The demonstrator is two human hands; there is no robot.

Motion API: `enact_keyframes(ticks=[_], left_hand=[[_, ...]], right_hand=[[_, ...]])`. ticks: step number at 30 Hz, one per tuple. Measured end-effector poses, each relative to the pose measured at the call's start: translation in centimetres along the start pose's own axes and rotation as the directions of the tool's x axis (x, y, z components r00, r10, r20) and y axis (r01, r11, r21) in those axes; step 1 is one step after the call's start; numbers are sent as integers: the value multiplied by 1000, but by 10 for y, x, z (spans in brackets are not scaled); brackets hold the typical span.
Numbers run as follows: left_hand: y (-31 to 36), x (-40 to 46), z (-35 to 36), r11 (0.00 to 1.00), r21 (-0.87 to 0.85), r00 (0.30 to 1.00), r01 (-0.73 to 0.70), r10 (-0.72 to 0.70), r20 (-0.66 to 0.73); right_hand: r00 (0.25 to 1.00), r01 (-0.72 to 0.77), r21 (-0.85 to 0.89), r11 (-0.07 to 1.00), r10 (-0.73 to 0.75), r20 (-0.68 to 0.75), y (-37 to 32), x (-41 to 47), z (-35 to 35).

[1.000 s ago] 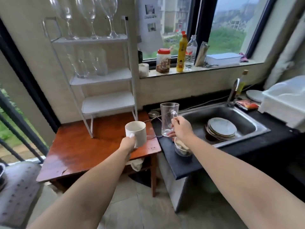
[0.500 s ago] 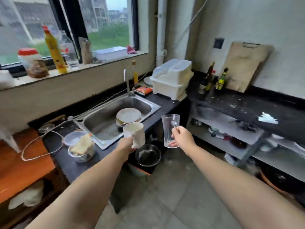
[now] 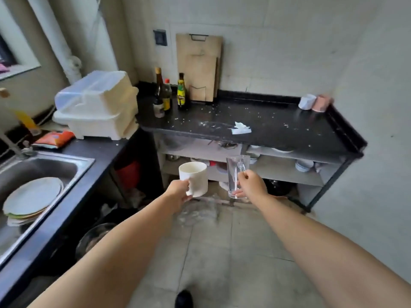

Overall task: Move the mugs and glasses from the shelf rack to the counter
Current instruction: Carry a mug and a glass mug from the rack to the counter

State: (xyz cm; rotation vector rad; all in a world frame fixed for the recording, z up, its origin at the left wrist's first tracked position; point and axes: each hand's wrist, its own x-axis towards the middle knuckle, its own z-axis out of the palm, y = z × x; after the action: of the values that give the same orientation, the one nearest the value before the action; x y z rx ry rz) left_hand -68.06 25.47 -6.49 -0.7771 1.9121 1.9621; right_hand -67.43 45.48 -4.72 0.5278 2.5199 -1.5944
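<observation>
My left hand (image 3: 179, 192) grips the handle of a white ceramic mug (image 3: 195, 177), held upright over the floor. My right hand (image 3: 252, 185) holds a clear glass mug (image 3: 235, 174) by its handle, also upright, just right of the white one. Both are in front of and below the black counter (image 3: 278, 127) ahead. Two mugs, one white (image 3: 307, 101) and one pink (image 3: 321, 103), lie on their sides at the counter's far right corner. The shelf rack is out of view.
Sauce bottles (image 3: 169, 94) and a leaning cutting board (image 3: 199, 67) stand at the counter's back left; a crumpled tissue (image 3: 241, 128) lies mid-counter. A white dish rack box (image 3: 97, 105) and a sink (image 3: 44, 172) with plates are at left. Shelves with bowls sit under the counter.
My view has swung right from the shelf rack and sink to the black counter. Both hands carried the white mug and the glass mug along, still held upright.
</observation>
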Motion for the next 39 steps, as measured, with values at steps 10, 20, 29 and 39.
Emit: enact_keyframes(ticks=[10, 20, 29, 39], left_hand=[[75, 98, 129, 984, 176, 971, -18, -26, 240], [148, 166, 253, 973, 224, 939, -60, -21, 344], [182, 226, 390, 980, 195, 959, -21, -35, 280], [209, 306, 496, 981, 190, 970, 48, -91, 226]], right_hand=[[967, -108, 67, 992, 121, -226, -1, 107, -75], [928, -128, 160, 979, 175, -328, -13, 206, -154], [955, -102, -33, 994, 89, -282, -5, 333, -260], [960, -142, 11, 990, 140, -241, 11, 471, -323]])
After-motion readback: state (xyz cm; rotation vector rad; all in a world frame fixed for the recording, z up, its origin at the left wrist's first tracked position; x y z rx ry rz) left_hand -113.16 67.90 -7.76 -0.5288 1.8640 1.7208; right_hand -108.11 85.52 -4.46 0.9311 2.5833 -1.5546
